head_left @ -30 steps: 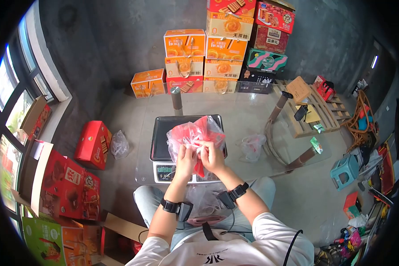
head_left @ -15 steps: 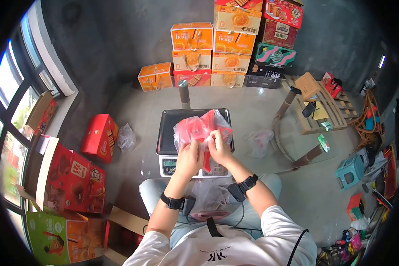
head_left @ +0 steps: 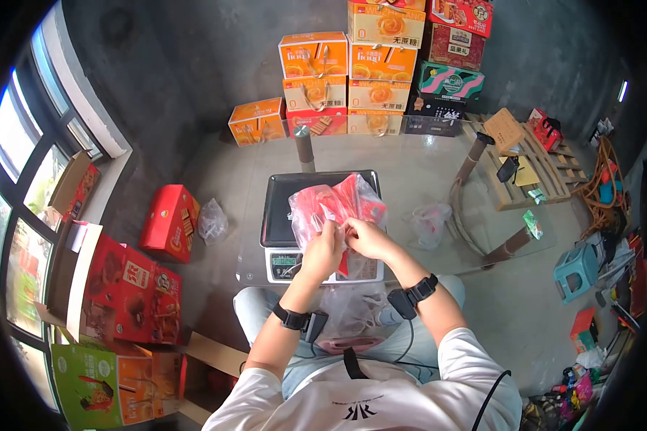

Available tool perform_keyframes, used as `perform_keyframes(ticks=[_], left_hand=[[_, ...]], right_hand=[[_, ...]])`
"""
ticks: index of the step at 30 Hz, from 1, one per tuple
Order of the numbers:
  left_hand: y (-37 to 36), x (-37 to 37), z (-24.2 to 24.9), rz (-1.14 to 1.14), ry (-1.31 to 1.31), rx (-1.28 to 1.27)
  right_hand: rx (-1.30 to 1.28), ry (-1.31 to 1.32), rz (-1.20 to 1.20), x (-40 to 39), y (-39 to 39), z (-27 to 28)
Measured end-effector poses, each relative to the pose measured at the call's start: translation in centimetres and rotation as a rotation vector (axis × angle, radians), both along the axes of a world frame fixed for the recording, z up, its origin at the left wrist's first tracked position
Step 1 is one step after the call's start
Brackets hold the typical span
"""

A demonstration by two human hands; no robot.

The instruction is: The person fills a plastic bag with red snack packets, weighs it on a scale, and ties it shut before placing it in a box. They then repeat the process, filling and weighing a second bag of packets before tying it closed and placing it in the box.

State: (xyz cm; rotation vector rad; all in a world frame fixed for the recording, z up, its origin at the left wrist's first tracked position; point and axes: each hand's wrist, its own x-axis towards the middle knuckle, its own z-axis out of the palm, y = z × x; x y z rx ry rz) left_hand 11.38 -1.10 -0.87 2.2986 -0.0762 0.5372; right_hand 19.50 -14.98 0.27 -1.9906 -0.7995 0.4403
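Over the black pan of a digital scale (head_left: 277, 215), a clear plastic bag (head_left: 310, 207) with red contents is held up by both hands. My left hand (head_left: 321, 253) pinches the bag's gathered top from the left. From the right, my right hand (head_left: 367, 238) has its fingers closed on the same gathered plastic, close beside the left fingertips. A red piece shows below the fingers, over the scale's front panel. The bag covers much of the pan, and what the red contents are I cannot make out.
The scale stands on a glass table (head_left: 417, 176), where a crumpled clear bag (head_left: 430, 224) lies to the right. Orange gift boxes (head_left: 313, 56) are stacked at the back wall. Red cartons (head_left: 126, 291) stand at left; a wooden pallet (head_left: 521, 190) and blue stool (head_left: 575, 273) are at right.
The view has shifted slightly. Both hands still hold the bag top, with the fingers repositioned on it, and the red contents appear more bunched together.
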Motion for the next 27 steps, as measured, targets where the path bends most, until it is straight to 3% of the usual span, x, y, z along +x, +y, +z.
perform_keyframes(ticks=[5, 8, 10, 12, 14, 15, 17, 18, 21, 27], left_hand=[[-0.1, 0.1, 0.7, 0.074, -0.059, 0.030], [0.0, 0.5, 0.9, 0.098, -0.084, 0.044], [0.2, 0.5, 0.9, 0.123, -0.070, 0.057], [0.2, 0.5, 1.6, 0.093, -0.121, 0.034], [0.2, 0.7, 1.6, 0.067, -0.140, -0.013], [0.2, 0.8, 1.7, 0.065, -0.141, -0.065], [0.4, 1.1, 1.4, 0.065, -0.154, -0.133], [0.5, 1.0, 1.5, 0.064, -0.150, -0.132], [0.7, 0.8, 2.1, 0.060, -0.023, -0.214], [1.4, 2.1, 2.3, 0.139, -0.024, -0.453]], right_hand=[[0.089, 0.017, 0.033, 0.3, -0.2, 0.2], [0.040, 0.122, 0.147, 0.9, -0.8, 0.3], [0.030, 0.017, 0.300, 0.7, -1.4, 0.4], [-0.010, 0.093, 0.305, 0.4, -1.4, 1.0], [-0.035, -0.157, 0.314, 0.0, -1.5, 0.4], [-0.035, -0.146, 0.312, -0.5, -1.3, 0.0], [0.107, -0.489, 0.182, -1.4, -0.6, -0.6], [0.106, -0.485, 0.180, -1.5, -0.5, -0.5], [0.070, -0.810, 0.070, -1.5, -0.2, 0.1], [0.035, -0.861, -0.022, -0.6, 0.4, 0.7]])
